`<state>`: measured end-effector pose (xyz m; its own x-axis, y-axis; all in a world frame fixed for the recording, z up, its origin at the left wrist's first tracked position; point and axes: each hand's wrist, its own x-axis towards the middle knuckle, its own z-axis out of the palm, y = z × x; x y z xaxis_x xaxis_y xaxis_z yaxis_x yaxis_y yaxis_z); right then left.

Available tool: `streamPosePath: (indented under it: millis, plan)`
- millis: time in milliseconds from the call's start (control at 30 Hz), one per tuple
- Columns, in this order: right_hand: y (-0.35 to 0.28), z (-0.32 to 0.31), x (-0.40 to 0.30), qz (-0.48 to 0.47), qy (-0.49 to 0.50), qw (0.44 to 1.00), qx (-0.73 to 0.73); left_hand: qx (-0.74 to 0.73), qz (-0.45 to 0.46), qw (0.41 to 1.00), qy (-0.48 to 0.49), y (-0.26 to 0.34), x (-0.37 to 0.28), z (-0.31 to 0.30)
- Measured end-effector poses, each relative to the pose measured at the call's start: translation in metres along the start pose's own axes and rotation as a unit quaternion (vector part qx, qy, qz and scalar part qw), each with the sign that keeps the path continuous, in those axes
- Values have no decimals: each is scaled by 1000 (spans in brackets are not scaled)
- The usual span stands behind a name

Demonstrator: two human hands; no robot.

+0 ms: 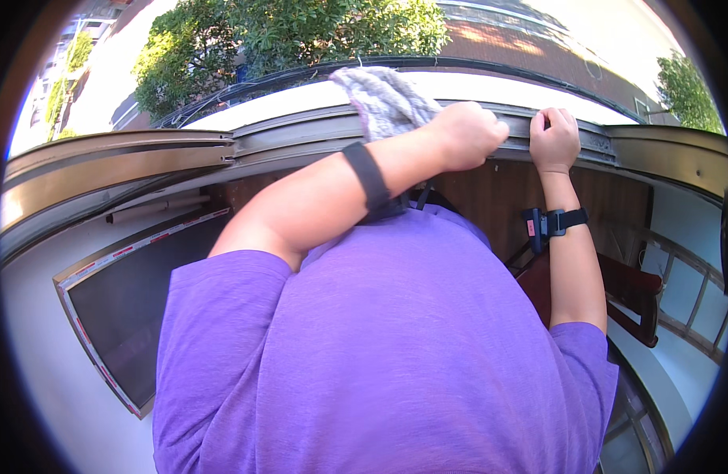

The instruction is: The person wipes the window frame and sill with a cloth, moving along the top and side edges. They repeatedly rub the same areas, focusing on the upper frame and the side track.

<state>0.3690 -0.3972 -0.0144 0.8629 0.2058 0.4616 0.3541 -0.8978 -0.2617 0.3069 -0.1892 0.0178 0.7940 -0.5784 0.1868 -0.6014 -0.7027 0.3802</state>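
Note:
A metal sliding-window track (305,131) runs across in front of me, with several grooves. My left hand (472,136) is curled into a fist just over the track, its arm crossing my chest. Whether anything is inside those fingers is hidden. To its right, my right hand (555,137) has its fingers bent in at the track, and the palm side is out of sight. A crumpled grey cloth (388,101) lies across the track and the white outer ledge (482,87), partly behind my left forearm.
Window frame sections (115,155) stand at both sides. Cables (518,69) run outside beyond the ledge, with trees (316,35) below. Indoors, a dark framed panel (127,308) leans at left. A dark red wooden chair (631,281) and a metal ladder (690,296) are at right.

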Motion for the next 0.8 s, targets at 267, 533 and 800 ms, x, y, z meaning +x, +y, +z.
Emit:
streamPosePath:
  millis: [267,533,800]
  plan:
    - [2,1,-1,-8,2,1000,10,8,-126,991,42,-22,-58,-89]
    - [1,-3,-3,-4,2,1000,6,-6,-238,970,-46,-98,-180,-167]
    - [0,-5,-4,-17,-2,1000,4,43,-226,968,-98,-120,-180,-96]
